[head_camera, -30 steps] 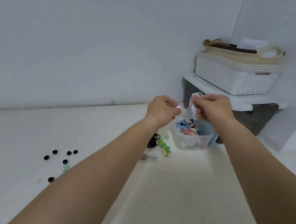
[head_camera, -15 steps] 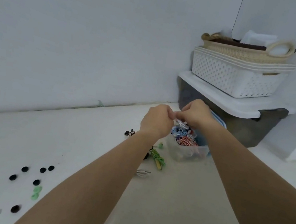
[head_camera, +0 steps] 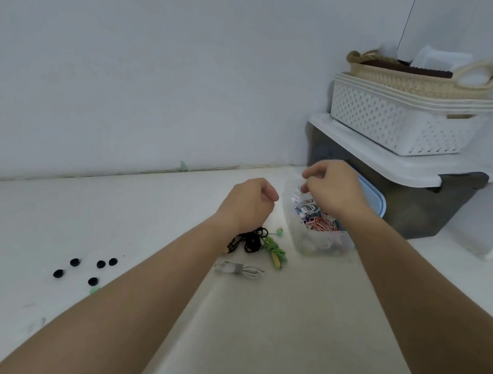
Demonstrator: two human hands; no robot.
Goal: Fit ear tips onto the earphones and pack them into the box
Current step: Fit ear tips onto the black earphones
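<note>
White tabletop (head_camera: pixel 280 336): left hand (head_camera: pixel 249 203) hovers curled, empty, beside the box (head_camera: pixel 316 245); right hand (head_camera: pixel 333 188) over it, grip unclear.

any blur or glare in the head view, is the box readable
Head view: soft even light, no glare; a broad faint shadow crosses the table; the right hand and woven basket look slightly smeared; the contents of the clear box blur into a tangle.

Head-worn camera, one wide-angle view.
Looking forward and down across the white surface (head_camera: pixel 262 349) toward the wall (head_camera: pixel 161 62); plastic box (head_camera: pixel 316 245) sitting near.
</note>
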